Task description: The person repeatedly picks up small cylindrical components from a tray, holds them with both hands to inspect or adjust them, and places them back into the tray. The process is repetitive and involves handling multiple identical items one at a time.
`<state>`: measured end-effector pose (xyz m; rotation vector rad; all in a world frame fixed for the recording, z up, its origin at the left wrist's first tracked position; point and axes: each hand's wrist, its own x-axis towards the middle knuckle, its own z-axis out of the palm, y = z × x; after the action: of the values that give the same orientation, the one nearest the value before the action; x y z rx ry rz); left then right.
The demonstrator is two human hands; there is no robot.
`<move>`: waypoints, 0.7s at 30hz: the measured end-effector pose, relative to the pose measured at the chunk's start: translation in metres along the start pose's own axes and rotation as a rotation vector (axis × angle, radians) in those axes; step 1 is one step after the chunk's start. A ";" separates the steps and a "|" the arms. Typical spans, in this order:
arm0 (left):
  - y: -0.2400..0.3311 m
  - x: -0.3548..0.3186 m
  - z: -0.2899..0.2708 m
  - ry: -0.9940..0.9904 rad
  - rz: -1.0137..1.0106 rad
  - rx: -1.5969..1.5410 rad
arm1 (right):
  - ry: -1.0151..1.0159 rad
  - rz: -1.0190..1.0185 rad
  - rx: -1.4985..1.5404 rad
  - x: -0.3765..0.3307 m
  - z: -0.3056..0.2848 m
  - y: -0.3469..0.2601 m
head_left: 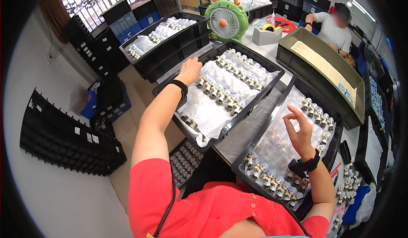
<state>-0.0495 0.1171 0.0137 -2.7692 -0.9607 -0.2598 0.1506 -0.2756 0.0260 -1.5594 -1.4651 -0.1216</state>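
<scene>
My left hand [190, 71] is at the left rim of the middle black tray [199, 143], its fingers curled in; whatever they hold is hidden. White sheets [203, 110] line this tray, and rows of small figurines [219, 92] with pale blue heads and dark bases lie across them. Over the right black tray [246, 146] hovers my right hand [301, 132], thumb and forefinger curved and apart, nothing visible between them. Beneath it, a translucent liner [272, 142] covers the tray's middle. More of the same figurines [278, 185] stand along the near edge, others [318, 112] at the far end.
Another filled black tray [178, 45] stands far left, beside a green fan [227, 20]. At right are an olive bin [318, 53], a tape dispenser [267, 35] and loose figurines [349, 183]. A co-worker [335, 28] sits beyond. Crates [63, 132] lean at the left wall.
</scene>
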 end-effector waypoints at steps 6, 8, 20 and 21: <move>-0.011 0.007 0.015 -0.135 -0.026 -0.132 | -0.003 -0.016 -0.014 0.001 0.000 0.003; -0.016 0.009 0.022 -0.169 -0.048 -0.187 | -0.003 -0.004 -0.009 0.003 0.001 0.003; -0.022 0.006 0.010 -0.296 -0.050 -0.225 | -0.015 0.326 0.020 0.004 -0.013 0.063; -0.027 0.004 0.010 -0.295 -0.053 -0.224 | -0.007 0.361 0.024 0.003 -0.016 0.064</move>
<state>-0.0617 0.1426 0.0088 -3.0493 -1.1366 0.0394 0.2111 -0.2727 0.0010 -1.7781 -1.1635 0.1119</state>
